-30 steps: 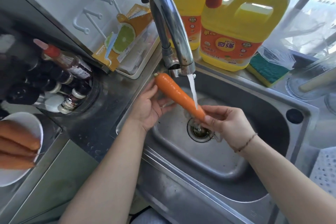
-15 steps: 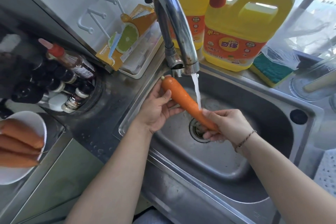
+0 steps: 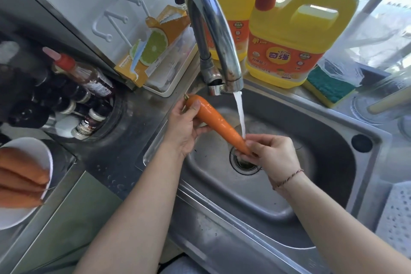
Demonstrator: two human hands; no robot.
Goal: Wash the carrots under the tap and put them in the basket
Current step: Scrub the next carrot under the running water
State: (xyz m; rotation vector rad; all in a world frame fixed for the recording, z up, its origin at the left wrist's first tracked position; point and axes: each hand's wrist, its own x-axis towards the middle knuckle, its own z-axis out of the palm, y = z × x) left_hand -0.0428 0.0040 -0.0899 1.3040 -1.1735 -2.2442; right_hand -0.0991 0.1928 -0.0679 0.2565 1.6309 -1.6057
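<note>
An orange carrot (image 3: pixel 219 123) lies slanted over the steel sink (image 3: pixel 322 162), just left of the water stream running from the chrome tap (image 3: pixel 213 35). My left hand (image 3: pixel 185 128) grips its thick top end, thumb across it. My right hand (image 3: pixel 270 154) pinches the thin tip above the drain (image 3: pixel 243 163), where the water lands. Three more carrots (image 3: pixel 21 180) lie on a white plate (image 3: pixel 29 213) at the far left. A white perforated basket (image 3: pixel 397 220) shows at the right edge.
Two yellow detergent jugs (image 3: pixel 293 38) stand behind the sink beside a green-and-yellow sponge (image 3: pixel 329 90). A rack of sauce bottles (image 3: pixel 84 78) and an orange box (image 3: pixel 153 49) sit on the left counter. A glass lid (image 3: pixel 382 104) lies at the right.
The carrot has shifted a little left, out of the stream's middle. My left thumb now lies over its thick end, and the water falls on the tip by my right fingers.
</note>
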